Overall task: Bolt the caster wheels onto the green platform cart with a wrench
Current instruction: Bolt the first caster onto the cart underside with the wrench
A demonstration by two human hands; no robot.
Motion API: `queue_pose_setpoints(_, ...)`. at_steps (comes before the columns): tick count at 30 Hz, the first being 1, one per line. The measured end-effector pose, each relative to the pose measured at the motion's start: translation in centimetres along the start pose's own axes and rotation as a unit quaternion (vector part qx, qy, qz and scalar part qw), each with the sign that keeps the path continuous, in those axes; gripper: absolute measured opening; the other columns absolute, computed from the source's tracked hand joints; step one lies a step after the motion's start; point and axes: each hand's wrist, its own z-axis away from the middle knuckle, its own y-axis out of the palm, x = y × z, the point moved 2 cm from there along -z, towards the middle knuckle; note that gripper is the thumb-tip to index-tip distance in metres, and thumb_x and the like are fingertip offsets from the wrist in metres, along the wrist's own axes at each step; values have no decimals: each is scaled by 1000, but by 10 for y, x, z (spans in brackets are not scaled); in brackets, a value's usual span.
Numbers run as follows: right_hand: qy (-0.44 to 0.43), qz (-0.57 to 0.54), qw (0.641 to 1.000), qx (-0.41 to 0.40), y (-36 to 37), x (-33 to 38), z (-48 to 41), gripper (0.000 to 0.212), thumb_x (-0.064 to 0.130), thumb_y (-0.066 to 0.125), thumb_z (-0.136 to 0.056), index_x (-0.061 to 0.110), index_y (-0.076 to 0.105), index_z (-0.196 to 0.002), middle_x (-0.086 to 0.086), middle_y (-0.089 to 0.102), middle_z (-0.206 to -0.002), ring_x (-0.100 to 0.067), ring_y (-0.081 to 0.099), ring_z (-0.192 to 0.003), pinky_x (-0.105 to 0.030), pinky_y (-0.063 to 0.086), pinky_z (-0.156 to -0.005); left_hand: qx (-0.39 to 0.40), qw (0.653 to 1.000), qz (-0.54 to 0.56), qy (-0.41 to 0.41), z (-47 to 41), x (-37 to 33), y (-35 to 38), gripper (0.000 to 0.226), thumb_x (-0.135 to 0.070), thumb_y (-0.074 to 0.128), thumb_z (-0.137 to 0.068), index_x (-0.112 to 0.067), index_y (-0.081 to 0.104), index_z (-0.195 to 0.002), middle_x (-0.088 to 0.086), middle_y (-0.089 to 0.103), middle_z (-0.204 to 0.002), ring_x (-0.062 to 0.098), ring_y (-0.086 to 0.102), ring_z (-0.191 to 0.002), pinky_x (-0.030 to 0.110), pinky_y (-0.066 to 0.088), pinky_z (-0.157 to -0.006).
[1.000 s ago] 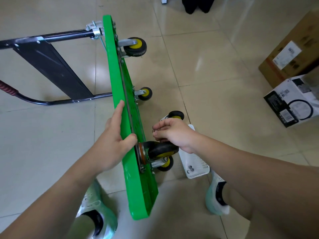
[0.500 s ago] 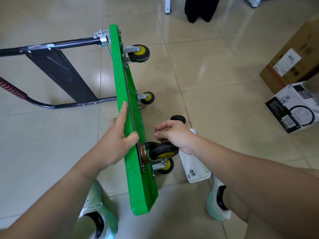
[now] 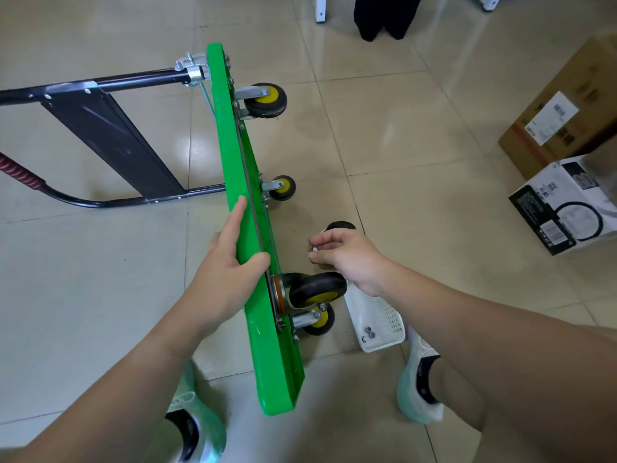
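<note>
The green platform cart (image 3: 233, 155) stands on its long edge on the tiled floor, its underside facing right. My left hand (image 3: 230, 265) grips its top edge. Black-and-yellow caster wheels stick out from the underside: one at the far end (image 3: 267, 100), a lower one (image 3: 282, 188), a near swivel caster (image 3: 317, 289) and one below it (image 3: 320, 320). My right hand (image 3: 347, 255) hovers just above the near caster, apart from the cart, pinching a small silver nut (image 3: 314, 249) in its fingertips. No wrench is visible.
A white plastic basket (image 3: 384, 325) with a few nuts lies on the floor right of the cart, with a loose black wheel (image 3: 340, 226) behind my hand. The folded black handle (image 3: 110, 135) lies left. Cardboard boxes (image 3: 567, 111) sit far right. My feet flank the cart.
My right hand has lifted off the near caster and moved right and up, now holding a small nut at its fingertips. The left hand keeps its grip on the cart's edge.
</note>
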Motion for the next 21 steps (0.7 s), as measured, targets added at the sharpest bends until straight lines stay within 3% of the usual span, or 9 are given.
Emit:
queue_pose_setpoints(3, 20, 22, 999, -44, -27, -14, 6, 22, 0, 79, -80, 16, 71, -94, -5, 70, -93, -18, 67, -89, -30, 57, -86, 3, 1000, 16, -14, 3, -2, 1, 90, -38, 56, -79, -73, 10, -148, -14, 37, -153, 8, 56, -122, 37, 50, -101)
queue_pose_setpoints(5, 56, 56, 994, -76, -54, -32, 11, 22, 0, 79, -79, 15, 72, -93, -6, 72, -96, -17, 68, -88, -29, 58, -83, 4, 1000, 18, -18, 4, -3, 2, 92, -38, 55, -77, -72, 9, -150, -19, 33, -152, 6, 50, -127, 36, 45, -104)
queue_pose_setpoints(8, 116, 95, 979, -135, -92, -69, 9, 21, 0, 80, -76, 14, 72, -89, -7, 75, -96, -19, 69, -84, -32, 58, -80, 4, 1000, 20, -15, 6, -5, 4, 93, -39, 53, -76, -70, 8, -152, -24, 30, -147, -17, 45, -116, 21, 39, -96)
queue_pose_setpoints(10, 144, 128, 968, -159, -104, -96, -2, 21, 2, 80, -74, 15, 72, -89, -5, 74, -95, -19, 69, -82, -33, 60, -76, -3, 1000, 19, -21, 7, -5, 4, 93, -42, 54, -75, -75, 8, -148, -25, 31, -148, -26, 40, -112, 20, 38, -96)
queue_pose_setpoints(12, 178, 137, 961, -159, -105, -130, -16, 22, 4, 79, -75, 15, 72, -92, -3, 73, -92, -18, 66, -73, -29, 56, -64, -11, 999, 27, -19, 4, -2, 5, 91, -48, 58, -71, -82, 11, -141, -25, 33, -155, -9, 45, -130, 34, 39, -111)
queue_pose_setpoints(14, 214, 131, 954, -165, -101, -171, -31, 21, 5, 78, -78, 15, 71, -95, -4, 72, -88, -16, 63, -68, -29, 55, -64, -21, 999, 36, -9, 3, 4, 8, 88, -54, 58, -66, -85, 16, -137, -29, 31, -160, 3, 42, -143, 46, 34, -120)
queue_pose_setpoints(15, 230, 118, 951, -169, -96, -190, -38, 19, 7, 78, -79, 13, 70, -95, -5, 71, -83, -15, 64, -65, -31, 57, -65, -31, 999, 39, -2, 2, 8, 8, 87, -55, 58, -65, -83, 18, -138, -33, 30, -160, 2, 40, -145, 46, 33, -121)
queue_pose_setpoints(18, 289, 66, 935, -194, -80, -232, -52, 14, 16, 71, -89, 4, 63, -86, -9, 64, -65, -13, 59, -43, -23, 49, -45, -49, 996, 73, 23, 1, 17, 11, 88, -51, 60, -69, -68, 27, -148, -36, 38, -155, -4, 44, -142, 39, 34, -117)
queue_pose_setpoints(21, 337, 132, 911, -199, -74, -256, -56, 35, 34, 65, -94, 0, 63, -95, -9, 67, -79, -16, 59, -55, -18, 42, -40, -42, 992, 110, 51, 1, 21, 16, 90, -36, 59, -76, -54, 25, -158, -29, 45, -155, 7, 52, -139, 48, 35, -118)
